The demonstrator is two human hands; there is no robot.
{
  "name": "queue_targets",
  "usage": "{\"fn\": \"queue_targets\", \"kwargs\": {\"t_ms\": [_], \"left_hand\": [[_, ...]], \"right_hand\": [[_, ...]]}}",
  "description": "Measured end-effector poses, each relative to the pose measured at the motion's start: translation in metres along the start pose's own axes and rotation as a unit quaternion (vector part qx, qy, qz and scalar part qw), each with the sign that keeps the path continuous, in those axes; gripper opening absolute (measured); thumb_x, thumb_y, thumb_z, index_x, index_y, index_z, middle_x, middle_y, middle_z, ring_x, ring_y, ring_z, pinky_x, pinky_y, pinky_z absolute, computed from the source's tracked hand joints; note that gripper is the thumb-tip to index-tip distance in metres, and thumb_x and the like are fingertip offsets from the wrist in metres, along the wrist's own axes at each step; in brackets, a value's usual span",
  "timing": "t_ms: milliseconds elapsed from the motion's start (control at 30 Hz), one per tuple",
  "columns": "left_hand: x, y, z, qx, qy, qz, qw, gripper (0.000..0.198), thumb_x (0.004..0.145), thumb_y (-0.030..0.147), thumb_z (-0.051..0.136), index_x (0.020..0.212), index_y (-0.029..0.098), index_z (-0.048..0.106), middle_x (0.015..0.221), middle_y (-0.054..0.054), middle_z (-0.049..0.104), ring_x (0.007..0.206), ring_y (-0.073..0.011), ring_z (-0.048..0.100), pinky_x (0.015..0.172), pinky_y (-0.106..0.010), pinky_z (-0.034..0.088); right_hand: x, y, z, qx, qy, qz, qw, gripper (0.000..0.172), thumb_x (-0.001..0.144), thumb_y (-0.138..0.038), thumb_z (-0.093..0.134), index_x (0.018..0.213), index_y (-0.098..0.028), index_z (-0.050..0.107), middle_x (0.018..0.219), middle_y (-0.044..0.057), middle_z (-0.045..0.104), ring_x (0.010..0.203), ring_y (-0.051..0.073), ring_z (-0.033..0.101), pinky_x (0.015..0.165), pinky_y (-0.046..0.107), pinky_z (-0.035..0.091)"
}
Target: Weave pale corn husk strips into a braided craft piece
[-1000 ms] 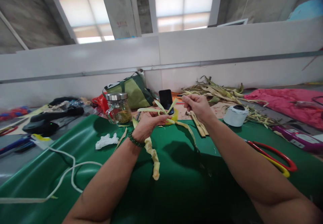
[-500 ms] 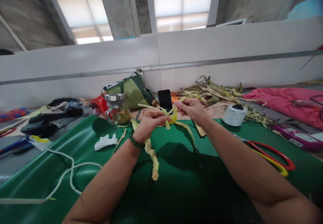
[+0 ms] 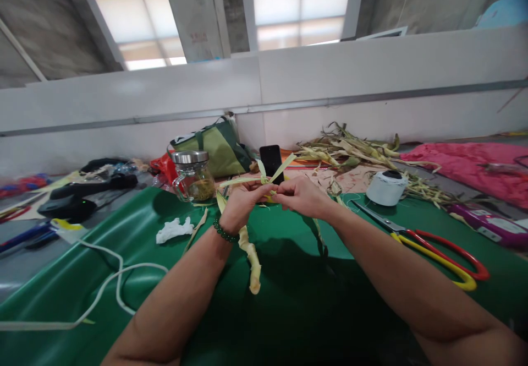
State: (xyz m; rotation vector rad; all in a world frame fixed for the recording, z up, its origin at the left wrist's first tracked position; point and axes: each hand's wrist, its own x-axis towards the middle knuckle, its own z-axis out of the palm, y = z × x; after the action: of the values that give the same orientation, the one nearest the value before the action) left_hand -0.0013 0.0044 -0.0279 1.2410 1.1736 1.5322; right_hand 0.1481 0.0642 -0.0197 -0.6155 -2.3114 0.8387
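Pale strips of plant leaf, like corn husk (image 3: 267, 178), cross in a knot between my two hands above the green mat (image 3: 289, 289). My left hand (image 3: 244, 201), with a bead bracelet at the wrist, pinches the knotted strips from the left. Close beside it, my right hand (image 3: 303, 195) is closed, its fingertips pinching the lower part of the same bundle. Several strip ends stick up and out to the left. Below my left hand a twisted pale stalk (image 3: 252, 261) hangs or lies over the mat; which one I cannot tell. Fingers partly hide the bundle's underside.
A glass jar mug (image 3: 193, 178) and crumpled tissue (image 3: 175, 230) stand left. Behind are a phone (image 3: 271, 159), a green bag (image 3: 214, 148) and a husk pile (image 3: 346, 148). Right are a thread spool (image 3: 386, 187), scissors (image 3: 437, 250) and a purple package (image 3: 490, 224). A white cord (image 3: 99, 253) crosses the left side.
My right hand has come down and left, close against my left hand at the knot. The strip ends now point upward. The scissors' blades show more fully beside my right forearm.
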Motion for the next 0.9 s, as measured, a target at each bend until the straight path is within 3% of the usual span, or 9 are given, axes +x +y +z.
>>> {"fn": "queue_targets", "kwargs": {"t_ms": [200,367,433,500,567,600,667,767,900], "left_hand": [[0.002,0.000,-0.004,0.026,0.060,0.031,0.997,0.031,0.060,0.038,0.077,0.080,0.014,0.073,0.081,-0.006,0.074,0.073,-0.0160,0.067,0.069,-0.025,0.053],[-0.001,0.004,-0.004,0.064,0.044,0.059,0.995,0.028,0.066,0.041,0.073,0.076,0.014,0.073,0.089,-0.009,0.074,0.082,-0.0198,0.068,0.071,-0.027,0.055],[-0.001,0.005,-0.004,0.073,0.036,0.061,0.995,0.027,0.066,0.038,0.073,0.080,0.015,0.074,0.092,-0.009,0.073,0.084,-0.0205,0.068,0.072,-0.028,0.055],[-0.002,0.005,-0.003,0.093,0.032,0.070,0.993,0.027,0.065,0.035,0.075,0.084,0.016,0.074,0.098,-0.008,0.072,0.086,-0.0209,0.067,0.071,-0.028,0.055],[-0.003,0.006,-0.003,0.122,0.024,0.087,0.988,0.028,0.063,0.033,0.076,0.087,0.018,0.074,0.100,-0.007,0.071,0.088,-0.0213,0.066,0.073,-0.028,0.055],[-0.003,0.006,-0.002,0.135,0.014,0.095,0.986,0.028,0.063,0.033,0.076,0.088,0.018,0.074,0.100,-0.007,0.071,0.090,-0.0216,0.066,0.074,-0.028,0.055],[-0.005,0.007,0.000,0.148,-0.015,0.102,0.984,0.028,0.066,0.032,0.074,0.089,0.017,0.073,0.099,-0.006,0.071,0.093,-0.0217,0.065,0.078,-0.028,0.053],[-0.009,0.008,0.003,0.171,-0.042,0.105,0.979,0.025,0.071,0.033,0.070,0.091,0.017,0.072,0.098,-0.005,0.070,0.094,-0.0207,0.064,0.081,-0.027,0.052],[-0.010,0.009,0.002,0.212,-0.027,0.103,0.971,0.018,0.072,0.035,0.068,0.080,0.019,0.072,0.087,-0.003,0.071,0.089,-0.0196,0.065,0.081,-0.027,0.051]], "right_hand": [[-0.005,0.003,-0.026,-0.079,-0.111,-0.050,0.989,0.029,0.077,-0.029,0.057,0.052,-0.014,0.057,0.047,-0.002,0.055,0.043,0.006,0.043,0.043,0.019,0.029],[-0.010,0.007,-0.049,-0.040,-0.199,-0.022,0.979,0.031,0.076,-0.039,0.060,0.057,-0.015,0.063,0.048,-0.001,0.057,0.043,0.008,0.047,0.042,0.019,0.032],[-0.010,0.006,-0.050,-0.038,-0.146,-0.035,0.988,0.035,0.078,-0.043,0.059,0.058,-0.015,0.064,0.049,0.000,0.056,0.045,0.009,0.047,0.044,0.021,0.034],[-0.007,0.006,-0.047,-0.039,0.007,-0.074,0.996,0.034,0.080,-0.045,0.058,0.069,-0.015,0.069,0.062,0.003,0.063,0.055,0.012,0.053,0.051,0.023,0.039],[-0.004,0.005,-0.043,-0.056,0.161,-0.123,0.978,0.030,0.078,-0.044,0.062,0.087,-0.017,0.071,0.088,0.008,0.068,0.079,0.018,0.059,0.066,0.026,0.044],[-0.003,0.006,-0.041,-0.069,0.195,-0.143,0.968,0.031,0.075,-0.042,0.066,0.093,-0.017,0.071,0.099,0.010,0.066,0.090,0.020,0.059,0.072,0.028,0.044],[-0.001,0.007,-0.037,-0.101,0.151,-0.151,0.972,0.030,0.072,-0.039,0.069,0.093,-0.018,0.071,0.101,0.010,0.066,0.094,0.021,0.058,0.075,0.029,0.043],[-0.002,0.007,-0.034,-0.112,0.024,-0.084,0.990,0.022,0.080,-0.037,0.062,0.078,-0.017,0.071,0.071,0.004,0.066,0.067,0.015,0.057,0.060,0.024,0.039],[-0.005,0.003,-0.035,-0.122,0.010,-0.079,0.989,0.024,0.083,-0.032,0.056,0.073,-0.014,0.069,0.062,0.001,0.060,0.059,0.011,0.051,0.055,0.022,0.033]]}}
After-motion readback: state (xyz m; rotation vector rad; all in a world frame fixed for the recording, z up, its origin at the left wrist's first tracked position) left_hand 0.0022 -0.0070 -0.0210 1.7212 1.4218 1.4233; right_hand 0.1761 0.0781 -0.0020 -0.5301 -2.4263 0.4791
